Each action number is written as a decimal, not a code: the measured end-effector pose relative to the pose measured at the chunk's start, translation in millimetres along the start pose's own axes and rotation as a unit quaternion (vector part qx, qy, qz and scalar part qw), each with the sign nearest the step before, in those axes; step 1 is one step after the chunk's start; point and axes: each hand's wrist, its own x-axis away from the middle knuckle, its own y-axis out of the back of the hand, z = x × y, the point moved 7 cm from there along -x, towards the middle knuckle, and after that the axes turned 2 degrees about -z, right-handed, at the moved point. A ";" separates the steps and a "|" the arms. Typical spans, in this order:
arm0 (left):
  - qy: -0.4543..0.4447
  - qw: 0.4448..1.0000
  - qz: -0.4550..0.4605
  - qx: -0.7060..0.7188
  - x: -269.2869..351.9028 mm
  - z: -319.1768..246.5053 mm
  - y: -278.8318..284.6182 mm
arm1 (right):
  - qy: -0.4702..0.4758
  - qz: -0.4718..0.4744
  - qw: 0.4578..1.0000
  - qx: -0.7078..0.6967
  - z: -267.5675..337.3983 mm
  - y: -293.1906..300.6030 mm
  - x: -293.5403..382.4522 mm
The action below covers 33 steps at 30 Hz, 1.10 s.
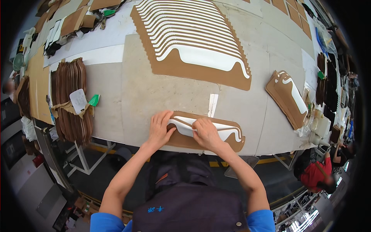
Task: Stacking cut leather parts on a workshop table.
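Note:
Two overlapping brown leather-like panels (185, 141), each with a white shaped piece (182, 127) on its face, lie at the table's near edge. My left hand (159, 129) holds their left end, fingers over the far edge and thumb toward the near side. On the middle of the white surface, my right hand (207, 134) has its fingers bunched together at the edge of the nearer white piece; its fingertips are partly hidden. Beyond the hands, a fanned row of similar brown panels (200, 75) overlaps away from me, white pieces facing up.
At right lies a small stack of similar panels (282, 105). A bundle of brown pieces (71, 116) stands at left, tied around with a white tag (78, 101). White tape (213, 105) crosses the grey board (174, 92). A person in red (317, 174) is at far right.

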 end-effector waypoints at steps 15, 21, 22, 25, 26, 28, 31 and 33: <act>0.273 0.903 0.087 0.319 -143.4 112.3 -15.7 | -0.349 -0.178 0.853 -0.343 -196.3 152.7 3.4; 0.245 0.938 0.012 0.243 -204.6 127.1 -25.9 | -0.316 -0.221 0.867 -0.316 -246.0 167.4 -60.1; 0.246 0.938 0.014 0.245 -208.1 126.5 -29.7 | -0.325 -0.220 0.875 -0.284 -255.4 166.9 -61.5; 0.234 0.950 -0.013 0.208 -213.6 129.4 -33.5 | -0.319 -0.230 0.888 -0.240 -269.7 163.6 -67.6; 0.205 0.962 -0.047 0.174 -214.5 127.3 -30.2 | -0.319 -0.229 0.888 -0.240 -272.7 161.0 -68.7; 0.176 0.971 -0.080 0.140 -215.7 123.2 -27.8 | -0.307 -0.237 0.900 -0.200 -273.5 159.7 -70.7; 0.199 0.967 -0.106 0.116 -215.4 124.6 -28.0 | -0.324 -0.226 0.907 -0.142 -273.1 158.3 -73.0; 0.218 0.963 -0.121 0.106 -214.6 127.2 -27.6 | -0.324 -0.225 0.908 -0.143 -275.7 156.0 -73.3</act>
